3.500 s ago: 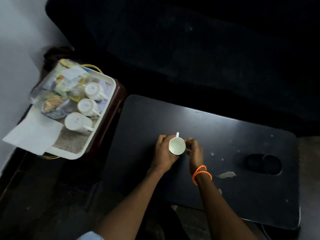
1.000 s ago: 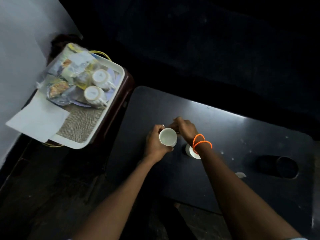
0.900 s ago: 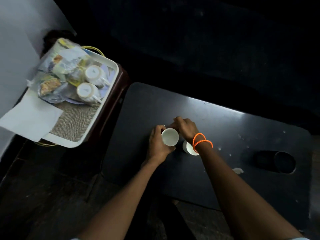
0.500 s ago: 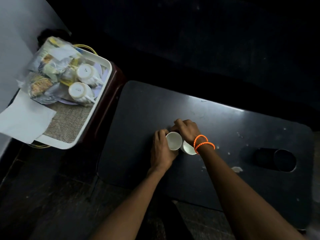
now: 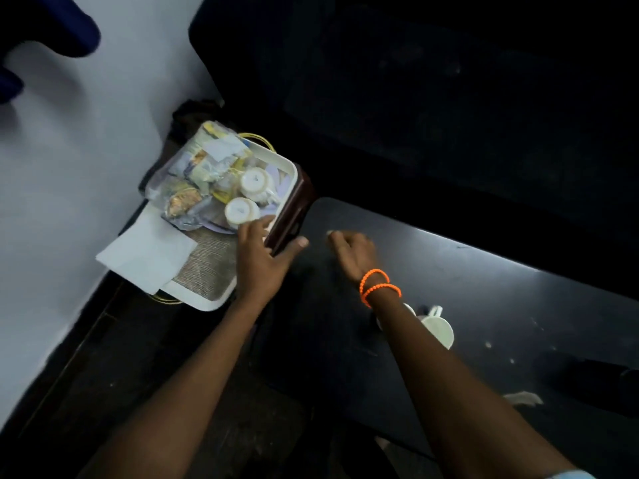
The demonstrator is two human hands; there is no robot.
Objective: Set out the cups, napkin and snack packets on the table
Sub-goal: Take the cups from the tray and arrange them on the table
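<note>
The dark counter is seen first, broad and mostly bare, with plenty of open surface toward the far and right side; only a dark, unclear shape sits at its right end. Just left of its left edge, the white tray is carried on a brown stand, so only a short span between tray rim and counter edge has to be crossed. The white napkin is draped over the tray's near-left corner, untouched. The snack packets are piled at the tray's far left, also not yet set out. Two cups are already stood on the counter, close together, partly hidden behind the right forearm. Two more cups are left on the tray. So the job is judged roughly a third done. The left hand is spread wide and empty, fingers just touching the nearer tray cup. The right hand is loosely curled over the counter, nothing held.
</note>
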